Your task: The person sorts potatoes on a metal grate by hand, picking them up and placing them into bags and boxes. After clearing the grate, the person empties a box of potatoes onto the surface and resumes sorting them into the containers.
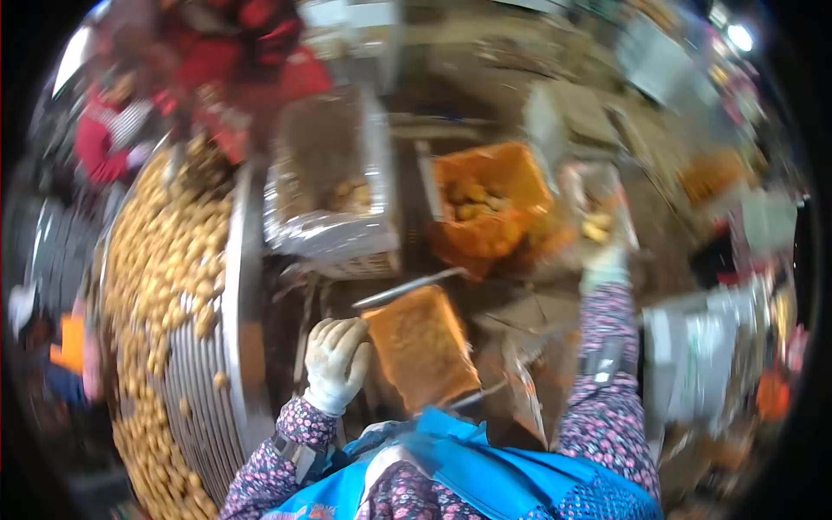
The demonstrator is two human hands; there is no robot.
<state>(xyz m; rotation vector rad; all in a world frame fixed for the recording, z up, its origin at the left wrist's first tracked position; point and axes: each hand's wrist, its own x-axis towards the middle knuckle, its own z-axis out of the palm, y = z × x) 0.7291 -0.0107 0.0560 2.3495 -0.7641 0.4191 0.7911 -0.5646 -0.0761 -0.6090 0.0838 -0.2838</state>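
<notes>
My left hand (336,360), in a pale work glove, is beside the left edge of an orange-lined container (422,347). Its fingers are loosely bent with the thumb apart, and nothing shows in it. My right hand (607,264), gloved too and smeared by motion, reaches out to a narrow lined box (626,208). Yellowish potatoes (596,227) lie right at its fingertips; whether the fingers grip any is too blurred to tell. Farther left, an orange-lined crate (498,238) has several potatoes (472,199) at its bottom.
On my left runs a roller conveyor (204,381) heaped with potatoes (173,251), bordered by a metal rail (234,251). A large carton with a clear plastic liner (334,230) stands ahead. A person in red (100,147) is across the conveyor. Grey-white stacked packaging (702,355) is at right.
</notes>
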